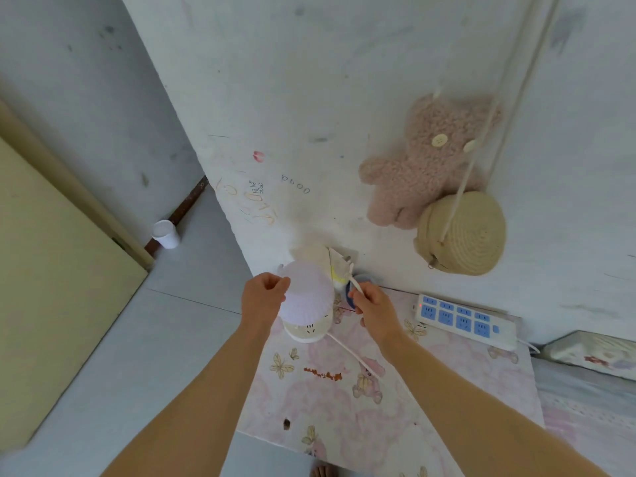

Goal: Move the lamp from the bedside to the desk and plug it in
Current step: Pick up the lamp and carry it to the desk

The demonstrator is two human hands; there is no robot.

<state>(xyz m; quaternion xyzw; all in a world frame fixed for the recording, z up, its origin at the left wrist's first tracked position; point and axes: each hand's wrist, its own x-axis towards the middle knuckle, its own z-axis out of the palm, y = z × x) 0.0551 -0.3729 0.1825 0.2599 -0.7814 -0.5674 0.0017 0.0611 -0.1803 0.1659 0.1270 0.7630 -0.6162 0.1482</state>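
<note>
Lamp (307, 304): a small lamp with a pale ribbed shade over a cream round base, standing at the far left corner of the bedside surface (447, 390), close to the wall.
Left hand (263, 297): curled against the left side of the shade, thumb and fingers pinching its upper edge.
Right hand (373, 306): just right of the shade, fingers closed on the white cord (356, 284), which rises from the fist toward the wall.
Cord: another white stretch leaves the lamp base and runs across the surface toward the person, passing under the right forearm.
Surface: covered in a pink sheet printed with bears and butterflies, with a rust-coloured scuff near the middle.
Power strip (464, 320): white with blue sockets and a small red light, lying at the back of the surface by the wall, well right of the lamp.
Wall: a pink plush bear (423, 160) and a round woven bag (464, 235) hang above the strip.
Blue object (363, 280): partly hidden behind the right hand; what it is cannot be told.
Floor: a white cup (166, 234) stands by the wall to the left.
</note>
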